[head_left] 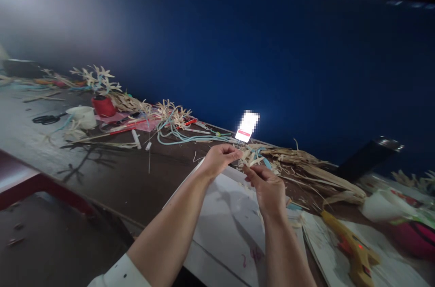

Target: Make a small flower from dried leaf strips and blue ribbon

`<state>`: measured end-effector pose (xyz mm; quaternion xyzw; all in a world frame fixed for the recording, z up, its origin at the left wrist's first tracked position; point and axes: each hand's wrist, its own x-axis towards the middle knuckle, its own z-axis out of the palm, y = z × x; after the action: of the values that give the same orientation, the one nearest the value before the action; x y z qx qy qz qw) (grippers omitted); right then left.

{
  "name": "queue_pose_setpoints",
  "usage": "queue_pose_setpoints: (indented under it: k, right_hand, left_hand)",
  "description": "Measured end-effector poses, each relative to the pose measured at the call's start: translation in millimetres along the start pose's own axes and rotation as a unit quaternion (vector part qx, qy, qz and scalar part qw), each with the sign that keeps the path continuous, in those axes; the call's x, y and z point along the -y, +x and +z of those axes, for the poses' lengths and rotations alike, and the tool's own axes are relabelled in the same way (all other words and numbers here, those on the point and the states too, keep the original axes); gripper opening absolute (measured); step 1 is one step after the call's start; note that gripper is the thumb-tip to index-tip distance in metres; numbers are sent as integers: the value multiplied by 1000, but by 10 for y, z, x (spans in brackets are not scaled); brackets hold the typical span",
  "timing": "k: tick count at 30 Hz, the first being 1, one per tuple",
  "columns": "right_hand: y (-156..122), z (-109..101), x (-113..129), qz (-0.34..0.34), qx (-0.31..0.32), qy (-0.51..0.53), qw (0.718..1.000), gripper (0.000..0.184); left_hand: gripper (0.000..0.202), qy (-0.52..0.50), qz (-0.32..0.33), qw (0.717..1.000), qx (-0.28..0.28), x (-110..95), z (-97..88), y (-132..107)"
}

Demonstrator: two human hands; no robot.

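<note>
My left hand is pinched, thumb against fingertips, on a pale strip of dried husk. Close beside it on the right, my right hand also pinches at the pale husk, its fingers curled. The fingertips partly hide the piece, and it blends with the loose husk shreds behind it. Beneath my forearms lies a white board with red handwriting. Long dried husks spread to the right of my hands, and a lit phone leans just beyond them.
A yellow glue gun lies on paper at the right, near a white bowl and a dark cylinder. On the left are husk flowers on blue stems, red thread, a white cup and scissors. A blue partition stands behind.
</note>
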<state>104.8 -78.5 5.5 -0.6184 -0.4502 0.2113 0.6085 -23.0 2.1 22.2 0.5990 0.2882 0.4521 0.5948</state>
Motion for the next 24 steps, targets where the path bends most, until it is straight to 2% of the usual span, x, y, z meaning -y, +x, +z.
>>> queue_pose_setpoints:
  k: [5, 16, 24]
  right_hand:
    - [-10, -4, 3, -15, 3, -14, 1000, 27]
    - [14, 7, -43, 0, 11, 20, 1000, 29]
    - [19, 11, -58, 49, -11, 42, 998, 38]
  left_hand:
    - [33, 1, 1, 1000, -1, 11, -3, 5]
    - [36, 1, -7, 1000, -5, 15, -7, -16]
    - [39, -14, 9, 1000, 1, -14, -2, -30]
